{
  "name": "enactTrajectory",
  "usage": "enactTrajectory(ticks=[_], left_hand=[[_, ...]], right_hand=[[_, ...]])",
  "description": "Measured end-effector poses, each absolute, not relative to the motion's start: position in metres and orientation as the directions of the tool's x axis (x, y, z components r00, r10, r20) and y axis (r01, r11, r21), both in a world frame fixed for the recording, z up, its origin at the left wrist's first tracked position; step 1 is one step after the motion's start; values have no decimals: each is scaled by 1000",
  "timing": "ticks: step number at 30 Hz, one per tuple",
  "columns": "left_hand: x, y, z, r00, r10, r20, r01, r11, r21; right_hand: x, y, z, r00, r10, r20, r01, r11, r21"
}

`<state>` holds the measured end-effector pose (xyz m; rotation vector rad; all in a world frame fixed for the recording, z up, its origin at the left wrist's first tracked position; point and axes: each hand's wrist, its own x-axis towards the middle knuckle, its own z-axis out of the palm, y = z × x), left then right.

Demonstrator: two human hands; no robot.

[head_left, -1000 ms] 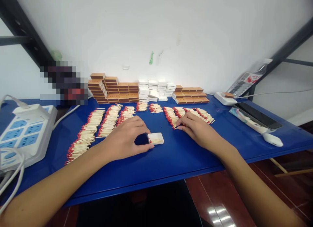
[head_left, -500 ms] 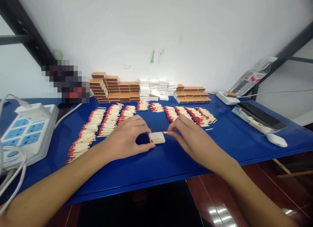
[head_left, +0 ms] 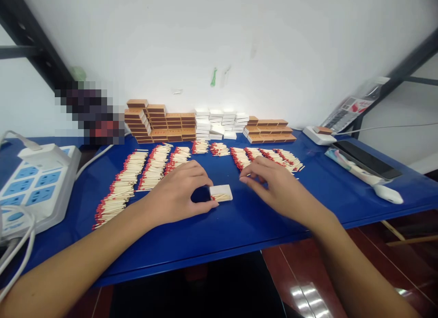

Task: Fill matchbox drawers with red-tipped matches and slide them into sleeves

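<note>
A small white matchbox tray (head_left: 221, 192) with a few matches in it lies on the blue table (head_left: 239, 226). My left hand (head_left: 178, 192) pinches the tray's left end between thumb and fingers. My right hand (head_left: 273, 185) hovers just right of the tray, fingers loosely curved and apart, with no match visible in them. Its fingertips are close to the near end of the rows of red-tipped matches (head_left: 263, 157). More rows of matches (head_left: 137, 176) lie to the left of my left hand.
Stacks of brown matchboxes (head_left: 159, 126), white trays (head_left: 219, 124) and more brown boxes (head_left: 268, 131) line the wall. A power strip (head_left: 34, 181) with cables sits at the left. A phone (head_left: 364, 159) and a white device (head_left: 388, 195) lie at the right.
My right hand took a match from the right-hand rows, brought it to the tray, and has now drawn back toward the rows without it. My left hand stayed on the tray.
</note>
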<state>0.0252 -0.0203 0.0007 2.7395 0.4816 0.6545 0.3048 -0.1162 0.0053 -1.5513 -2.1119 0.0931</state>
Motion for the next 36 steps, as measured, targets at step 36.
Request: enactTrajectory(ticks=[36], left_hand=[[25,-19,0,843,385,376,251,-899,359]], right_hand=[[335,-105,-12,-241,901,362,885,357,-300]])
